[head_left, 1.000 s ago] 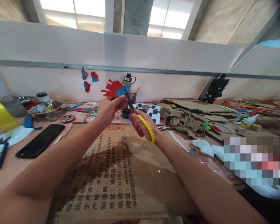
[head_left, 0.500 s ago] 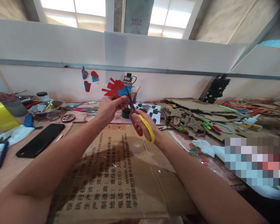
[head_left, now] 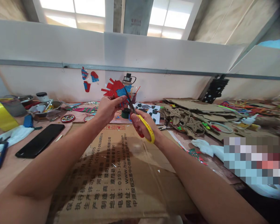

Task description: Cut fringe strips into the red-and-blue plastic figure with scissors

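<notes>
Between the thumb and fingers of my left hand (head_left: 110, 107) is a red and blue cutout (head_left: 116, 88) with a fringed red edge, held up above the cardboard. My right hand (head_left: 143, 121) grips scissors (head_left: 132, 106) with a yellow handle loop. Their dark blades point up and left, against the blue part at the cutout's right side. Whether the blades are parted there is hard to make out. Below both hands lies a flat cardboard sheet (head_left: 140, 174) with printed writing, strewn with tiny scraps.
A black phone (head_left: 40, 140) and yellow tape (head_left: 3, 116) lie at left. Behind the hands stands a bottle (head_left: 128, 78). Small red-blue pieces (head_left: 86, 86) stick to the wall. Twine stars (head_left: 189, 119) are piled at right, beside cardboard pieces and white tissue (head_left: 203, 147).
The scissor blades have shifted slightly against the cutout and look closer together. Both hands stay nearly in place. At far left, something reddish above the grey container has gone from view.
</notes>
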### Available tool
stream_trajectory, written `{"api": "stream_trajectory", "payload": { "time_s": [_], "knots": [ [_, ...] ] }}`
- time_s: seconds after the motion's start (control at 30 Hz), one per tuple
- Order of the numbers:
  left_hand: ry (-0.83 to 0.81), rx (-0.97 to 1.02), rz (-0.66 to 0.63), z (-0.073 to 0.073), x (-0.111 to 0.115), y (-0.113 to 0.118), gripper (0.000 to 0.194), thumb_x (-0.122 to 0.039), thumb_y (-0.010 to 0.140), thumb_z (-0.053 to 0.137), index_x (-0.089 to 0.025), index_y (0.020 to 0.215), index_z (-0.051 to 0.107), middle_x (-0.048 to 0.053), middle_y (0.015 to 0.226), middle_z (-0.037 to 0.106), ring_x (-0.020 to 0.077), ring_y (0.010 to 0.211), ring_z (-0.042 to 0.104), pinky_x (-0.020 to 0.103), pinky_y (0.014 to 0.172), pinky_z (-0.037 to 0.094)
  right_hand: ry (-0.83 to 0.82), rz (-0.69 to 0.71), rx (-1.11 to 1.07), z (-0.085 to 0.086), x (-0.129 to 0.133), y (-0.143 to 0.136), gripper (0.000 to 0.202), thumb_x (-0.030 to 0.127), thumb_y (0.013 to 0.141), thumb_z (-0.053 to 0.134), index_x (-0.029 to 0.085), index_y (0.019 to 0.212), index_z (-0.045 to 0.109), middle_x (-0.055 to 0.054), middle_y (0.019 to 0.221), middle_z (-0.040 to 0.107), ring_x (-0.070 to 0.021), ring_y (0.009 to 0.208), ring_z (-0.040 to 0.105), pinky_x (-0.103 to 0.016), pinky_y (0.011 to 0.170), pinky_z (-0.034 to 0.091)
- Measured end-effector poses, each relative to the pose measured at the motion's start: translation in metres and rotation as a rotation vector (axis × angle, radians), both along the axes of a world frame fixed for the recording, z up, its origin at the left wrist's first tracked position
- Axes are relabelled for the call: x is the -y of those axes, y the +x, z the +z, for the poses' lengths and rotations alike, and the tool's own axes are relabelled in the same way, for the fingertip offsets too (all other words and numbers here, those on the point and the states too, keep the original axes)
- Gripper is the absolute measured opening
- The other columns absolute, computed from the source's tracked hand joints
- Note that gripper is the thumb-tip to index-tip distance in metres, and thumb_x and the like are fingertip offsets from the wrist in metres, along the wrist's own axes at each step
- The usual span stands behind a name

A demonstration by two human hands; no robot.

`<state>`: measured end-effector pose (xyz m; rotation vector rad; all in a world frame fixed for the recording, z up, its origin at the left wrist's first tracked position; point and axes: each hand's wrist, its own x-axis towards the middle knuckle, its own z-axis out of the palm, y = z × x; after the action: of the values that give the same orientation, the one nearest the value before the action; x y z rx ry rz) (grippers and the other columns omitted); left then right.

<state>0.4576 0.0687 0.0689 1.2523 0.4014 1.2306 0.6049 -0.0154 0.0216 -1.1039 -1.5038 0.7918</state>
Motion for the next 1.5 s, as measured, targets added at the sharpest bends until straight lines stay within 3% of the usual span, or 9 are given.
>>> {"api": "stream_trajectory", "payload": {
  "time_s": [0.2,0.33,0.5,0.67,0.77,0.9,1.07,1.5],
  "knots": [
    [-0.110,0.140,0.051,0.002,-0.009,-0.005,0.027,-0.032,0.068,0.083,-0.016,0.083,0.067,0.003,0.077,0.073,0.0128,0.065,0.067,0.023,0.059,0.051,0.022,-0.031,0.016,0.002,0.001,0.000,0.057,0.076,0.081,0.062,0.021,0.083,0.049,0.009,0.056,0.036,-0.0048,0.041,0.029,-0.019,0.038,0.026],
    [-0.152,0.143,0.101,0.003,-0.017,-0.009,0.024,-0.025,0.067,0.083,-0.017,0.075,0.062,0.001,0.070,0.070,0.0103,0.060,0.065,0.021,0.059,0.050,-0.036,-0.030,-0.050,0.001,0.000,-0.001,0.052,0.071,0.080,0.066,0.022,0.087,0.049,0.010,0.055,0.037,-0.0052,0.040,0.030,-0.019,0.036,0.025],
    [-0.161,0.027,0.003,0.000,-0.016,-0.008,0.022,-0.018,0.064,0.080,-0.014,0.074,0.061,0.000,0.066,0.066,0.0108,0.059,0.066,0.020,0.054,0.046,-0.034,-0.021,-0.192,0.000,-0.004,0.001,0.041,0.053,0.078,0.071,0.024,0.090,0.046,0.012,0.054,0.037,-0.0053,0.037,0.029,-0.019,0.035,0.022],
    [-0.108,-0.073,-0.134,-0.002,-0.014,-0.008,0.023,-0.017,0.060,0.082,-0.013,0.077,0.066,0.002,0.069,0.069,0.0132,0.062,0.067,0.026,0.065,0.052,-0.037,0.045,-0.296,0.006,-0.004,0.003,0.037,0.045,0.077,0.071,0.024,0.091,0.044,0.014,0.052,0.033,-0.0044,0.038,0.024,-0.018,0.036,0.018],
    [-0.091,-0.124,-0.163,-0.003,-0.017,-0.010,0.027,-0.021,0.061,0.084,-0.012,0.084,0.071,0.005,0.079,0.073,0.0141,0.069,0.068,0.026,0.067,0.052,-0.046,0.062,-0.301,0.008,-0.002,0.003,0.036,0.044,0.077,0.069,0.024,0.090,0.044,0.014,0.051,0.034,-0.0042,0.037,0.023,-0.018,0.036,0.017],
    [-0.082,-0.083,-0.062,-0.004,-0.021,-0.012,0.032,-0.030,0.062,0.088,-0.015,0.083,0.070,0.003,0.079,0.072,0.0107,0.066,0.064,0.022,0.061,0.048,-0.061,0.085,-0.274,0.007,0.000,0.001,0.035,0.044,0.077,0.069,0.023,0.090,0.044,0.014,0.052,0.035,-0.0043,0.037,0.024,-0.018,0.036,0.019],
    [-0.051,-0.067,-0.072,-0.004,-0.021,-0.011,0.034,-0.026,0.055,0.092,-0.016,0.067,0.062,0.000,0.064,0.065,0.0088,0.056,0.058,0.022,0.057,0.046,-0.039,0.101,-0.269,0.006,0.000,0.002,0.035,0.044,0.078,0.068,0.023,0.090,0.044,0.014,0.052,0.035,-0.0041,0.037,0.025,-0.018,0.036,0.020],
    [-0.034,-0.160,-0.124,-0.005,-0.009,-0.003,0.031,-0.021,0.057,0.090,-0.016,0.066,0.060,-0.001,0.065,0.065,0.0082,0.055,0.057,0.022,0.053,0.040,0.043,0.036,-0.290,0.001,-0.005,0.003,0.034,0.044,0.077,0.068,0.024,0.080,0.041,0.013,0.049,0.033,-0.0042,0.034,0.024,-0.019,0.033,0.019]
  ]
}}
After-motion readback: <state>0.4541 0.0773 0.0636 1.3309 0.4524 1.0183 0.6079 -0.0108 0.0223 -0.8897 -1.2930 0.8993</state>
